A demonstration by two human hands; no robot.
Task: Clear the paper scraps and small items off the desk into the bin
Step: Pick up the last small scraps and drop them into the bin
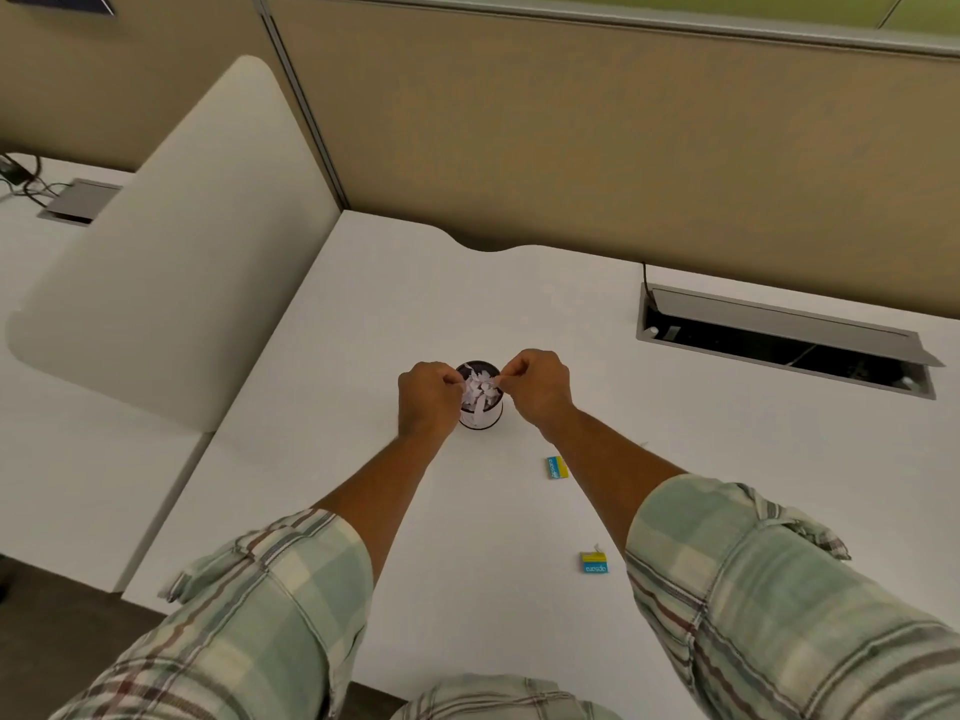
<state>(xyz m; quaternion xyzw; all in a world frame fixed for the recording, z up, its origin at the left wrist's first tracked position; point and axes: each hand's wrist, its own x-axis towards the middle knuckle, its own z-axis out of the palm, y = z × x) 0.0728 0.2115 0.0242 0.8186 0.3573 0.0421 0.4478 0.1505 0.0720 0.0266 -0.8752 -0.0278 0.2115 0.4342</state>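
at frame centre the left hand [429, 394] and right hand [537, 387] pinch scraps [480, 389] over the nearly full bin [483, 419], apparently to drop them in, while two boxes [556, 467] wait at lower right.

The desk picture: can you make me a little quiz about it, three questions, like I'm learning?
1. True or false: the bin already has paper scraps in it.
2. How many small yellow-and-blue boxes lie on the desk? A) one B) two C) four
3. Where are the left hand and right hand?

Key
1. True.
2. B: the nearer box and the farther box.
3. Both are over the bin, fingers pinched by its rim, one on each side.
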